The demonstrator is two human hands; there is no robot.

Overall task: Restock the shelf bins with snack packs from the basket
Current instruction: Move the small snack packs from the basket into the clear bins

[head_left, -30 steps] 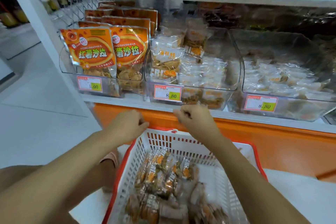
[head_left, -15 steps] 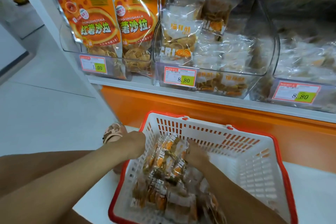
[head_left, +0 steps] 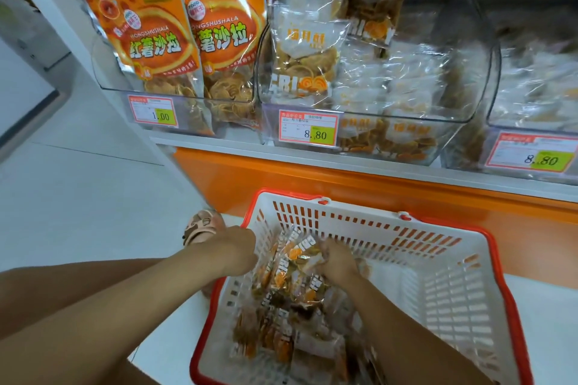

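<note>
A white basket with a red rim (head_left: 438, 259) stands on the floor below the shelf. Several clear snack packs (head_left: 281, 322) with orange print lie heaped in its left half. My left hand (head_left: 234, 250) reaches in over the left rim and grips the left side of a bunch of packs (head_left: 297, 259). My right hand (head_left: 339, 262) grips the same bunch from the right. The clear middle shelf bin (head_left: 375, 122) above holds matching packs and carries an 8.80 price tag.
The left bin (head_left: 119, 87) holds orange pouches (head_left: 150, 31) standing upright. A third bin (head_left: 531, 147) sits at the right. An orange base panel (head_left: 344, 187) runs under the shelf. A sandalled foot (head_left: 200, 225) is beside the basket's left corner. White floor lies to the left.
Both hands came down from the basket's far rim into the basket and closed on a bunch of packs. The view tilted down and closer to the shelf.
</note>
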